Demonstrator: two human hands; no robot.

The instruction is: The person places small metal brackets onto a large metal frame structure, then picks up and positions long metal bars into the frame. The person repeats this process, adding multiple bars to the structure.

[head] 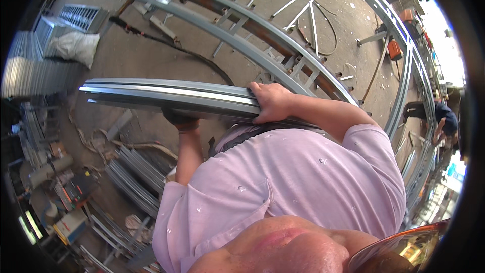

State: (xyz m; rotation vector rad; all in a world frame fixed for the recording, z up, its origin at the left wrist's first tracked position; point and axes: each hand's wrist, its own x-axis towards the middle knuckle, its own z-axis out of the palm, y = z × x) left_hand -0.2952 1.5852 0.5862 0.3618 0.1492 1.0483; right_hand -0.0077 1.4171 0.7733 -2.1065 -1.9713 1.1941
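Note:
A bundle of long galvanized metal profiles (170, 93) is held across the front of my body, reaching out to the left. My right hand (273, 101), bare, grips it near my waist, thumb at the lower edge and fingers over the upper one. Under the middle of the bundle is my left hand (180, 118) in a dark glove; its fingers are mostly hidden by the metal. The near end of the profiles passes behind my right forearm.
A long frame of steel rails (227, 40) stands ahead, with a dark cable (178, 47) on the floor beside it. A white sack (77, 47) sits at the left; stacked profiles (132, 178) lie lower left. Another person (445, 117) bends over rails at the right.

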